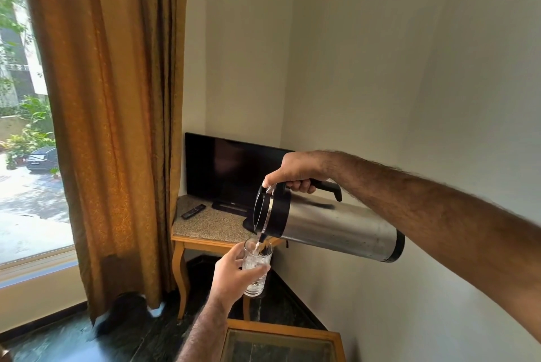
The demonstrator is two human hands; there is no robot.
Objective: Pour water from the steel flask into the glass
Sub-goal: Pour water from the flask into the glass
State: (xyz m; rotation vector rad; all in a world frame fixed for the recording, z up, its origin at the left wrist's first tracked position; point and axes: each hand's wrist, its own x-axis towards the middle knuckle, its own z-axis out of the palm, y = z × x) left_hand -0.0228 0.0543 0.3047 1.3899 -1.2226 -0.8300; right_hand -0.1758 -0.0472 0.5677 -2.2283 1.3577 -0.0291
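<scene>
Water (pixel 258 244) is seen falling in a thin stream from the spout of the steel flask (pixel 330 225) into the glass (pixel 257 266), which is held upright in mid-air and is partly filled. The glass is gripped around its side by the left hand (pixel 231 276). The flask is tipped almost level just above the glass, its black handle clasped by the right hand (pixel 298 171), thumb pressed on the lid. Nearest, a glass-topped wooden table (pixel 281 341) is seen below. Further back, a remote (pixel 193 211) and a dark television (pixel 231 171) are set on a corner table (pixel 210 227), beside a brown curtain (pixel 117 127)
</scene>
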